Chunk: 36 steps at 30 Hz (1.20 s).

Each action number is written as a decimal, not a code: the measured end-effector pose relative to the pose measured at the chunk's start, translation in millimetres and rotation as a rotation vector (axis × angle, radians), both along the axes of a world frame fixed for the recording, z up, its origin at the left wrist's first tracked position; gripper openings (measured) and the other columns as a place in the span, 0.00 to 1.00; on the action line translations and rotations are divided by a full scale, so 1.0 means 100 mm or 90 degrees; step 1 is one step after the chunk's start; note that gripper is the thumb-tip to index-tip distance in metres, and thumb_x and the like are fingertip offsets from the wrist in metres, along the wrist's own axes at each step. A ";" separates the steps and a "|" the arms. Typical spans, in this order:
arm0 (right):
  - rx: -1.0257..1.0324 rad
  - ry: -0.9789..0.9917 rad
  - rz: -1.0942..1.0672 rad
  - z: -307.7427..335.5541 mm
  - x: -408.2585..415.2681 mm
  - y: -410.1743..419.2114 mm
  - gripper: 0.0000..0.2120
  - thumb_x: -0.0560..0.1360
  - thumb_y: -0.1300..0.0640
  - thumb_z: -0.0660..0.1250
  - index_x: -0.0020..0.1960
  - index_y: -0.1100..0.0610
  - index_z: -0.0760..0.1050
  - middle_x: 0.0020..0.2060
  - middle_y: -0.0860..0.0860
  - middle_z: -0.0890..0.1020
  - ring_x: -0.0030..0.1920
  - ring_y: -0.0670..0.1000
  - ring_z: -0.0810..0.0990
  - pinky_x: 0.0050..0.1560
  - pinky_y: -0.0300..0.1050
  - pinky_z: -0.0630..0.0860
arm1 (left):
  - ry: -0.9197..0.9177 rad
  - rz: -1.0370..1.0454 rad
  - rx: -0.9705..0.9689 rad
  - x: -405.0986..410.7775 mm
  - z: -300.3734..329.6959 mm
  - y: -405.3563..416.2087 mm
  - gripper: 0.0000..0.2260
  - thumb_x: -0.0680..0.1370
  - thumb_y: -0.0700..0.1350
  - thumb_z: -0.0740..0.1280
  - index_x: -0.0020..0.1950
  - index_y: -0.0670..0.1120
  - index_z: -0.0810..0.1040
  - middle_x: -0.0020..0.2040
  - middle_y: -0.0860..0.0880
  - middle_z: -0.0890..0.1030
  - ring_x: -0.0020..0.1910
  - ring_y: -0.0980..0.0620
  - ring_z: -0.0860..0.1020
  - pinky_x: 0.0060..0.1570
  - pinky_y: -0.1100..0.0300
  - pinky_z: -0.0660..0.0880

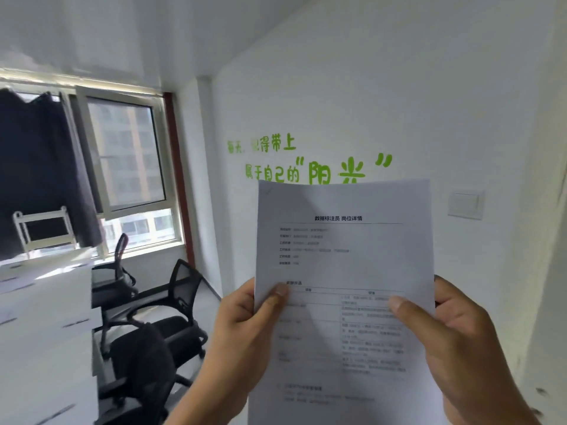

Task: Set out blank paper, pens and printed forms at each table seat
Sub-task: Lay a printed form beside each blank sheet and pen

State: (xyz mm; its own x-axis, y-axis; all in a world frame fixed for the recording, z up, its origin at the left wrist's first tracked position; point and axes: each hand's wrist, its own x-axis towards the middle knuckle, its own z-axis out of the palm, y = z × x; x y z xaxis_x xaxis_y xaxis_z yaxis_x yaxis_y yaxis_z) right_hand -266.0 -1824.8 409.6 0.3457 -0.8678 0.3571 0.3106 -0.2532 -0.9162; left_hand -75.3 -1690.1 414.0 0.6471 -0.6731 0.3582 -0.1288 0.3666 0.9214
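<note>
- The printed form [343,271] is held upright in front of the camera, at the right of the scene, with its printed side toward the viewer.
- The left hand [242,329] grips the left edge of the sheet: the thumb lies on the front of the paper and the fingers are curled behind it.
- The right hand [460,342] grips the right edge in the same way, thumb pressed on the front, fingers behind the paper.
- The sheet shows a title line in Chinese near its top, some short lines under it, and a table lower down; the small text is too blurred to read.
- Behind the sheet is a white wall with green lettering [306,164], and the top edge of the paper covers the lower part of the letters.
- A white wall switch [464,204] is to the right of the sheet.
- At the left, white tables [46,326] stand with papers on them, and black office chairs [171,314] are beside them.
- Far left there is a window [129,154] with a dark curtain [40,173] next to it.
</note>
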 end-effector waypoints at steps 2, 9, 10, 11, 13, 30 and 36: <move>0.006 -0.001 0.031 -0.03 0.30 -0.20 0.12 0.81 0.70 0.68 0.52 0.57 0.87 0.48 0.59 0.91 0.48 0.61 0.91 0.53 0.58 0.83 | 0.002 0.027 0.015 0.24 -0.07 -0.11 0.10 0.84 0.46 0.68 0.53 0.50 0.90 0.52 0.41 0.90 0.53 0.34 0.88 0.58 0.32 0.84; -0.018 0.051 0.105 -0.09 1.44 -0.98 0.13 0.82 0.67 0.69 0.50 0.52 0.87 0.49 0.57 0.91 0.49 0.60 0.91 0.51 0.58 0.84 | -0.006 0.128 0.025 1.27 -0.32 -0.77 0.11 0.86 0.43 0.67 0.52 0.51 0.89 0.51 0.45 0.90 0.49 0.46 0.88 0.54 0.43 0.86; -0.020 0.060 0.111 -0.08 1.58 -1.08 0.12 0.82 0.66 0.69 0.50 0.52 0.87 0.49 0.57 0.91 0.49 0.60 0.91 0.51 0.58 0.83 | -0.004 0.134 0.028 1.40 -0.34 -0.86 0.12 0.86 0.43 0.67 0.52 0.52 0.89 0.51 0.46 0.90 0.48 0.48 0.88 0.52 0.46 0.86; -0.027 0.067 0.116 -0.06 1.73 -1.19 0.12 0.82 0.67 0.69 0.50 0.53 0.87 0.48 0.57 0.91 0.48 0.60 0.91 0.51 0.57 0.83 | -0.002 0.135 0.027 1.54 -0.35 -0.95 0.12 0.87 0.43 0.67 0.52 0.53 0.89 0.51 0.46 0.90 0.48 0.48 0.89 0.52 0.47 0.86; -0.029 0.076 0.117 -0.05 1.99 -1.37 0.10 0.82 0.67 0.69 0.50 0.54 0.87 0.48 0.56 0.91 0.47 0.59 0.91 0.51 0.57 0.83 | 0.004 0.138 0.034 1.78 -0.35 -1.10 0.11 0.87 0.43 0.66 0.53 0.52 0.89 0.52 0.46 0.90 0.50 0.46 0.89 0.53 0.45 0.86; -0.047 0.090 0.349 -0.30 4.77 -2.97 0.09 0.81 0.65 0.72 0.49 0.53 0.86 0.46 0.54 0.91 0.44 0.57 0.91 0.53 0.60 0.84 | -0.008 0.371 0.039 3.73 -0.51 -2.10 0.10 0.88 0.42 0.65 0.59 0.48 0.87 0.54 0.48 0.90 0.51 0.49 0.89 0.50 0.54 0.87; -0.063 0.110 0.496 -0.36 5.87 -3.29 0.06 0.82 0.64 0.72 0.51 0.55 0.86 0.45 0.53 0.91 0.44 0.56 0.91 0.51 0.58 0.84 | 0.018 0.531 0.052 4.21 -0.61 -2.30 0.10 0.88 0.45 0.65 0.61 0.47 0.86 0.55 0.49 0.90 0.53 0.46 0.89 0.51 0.50 0.87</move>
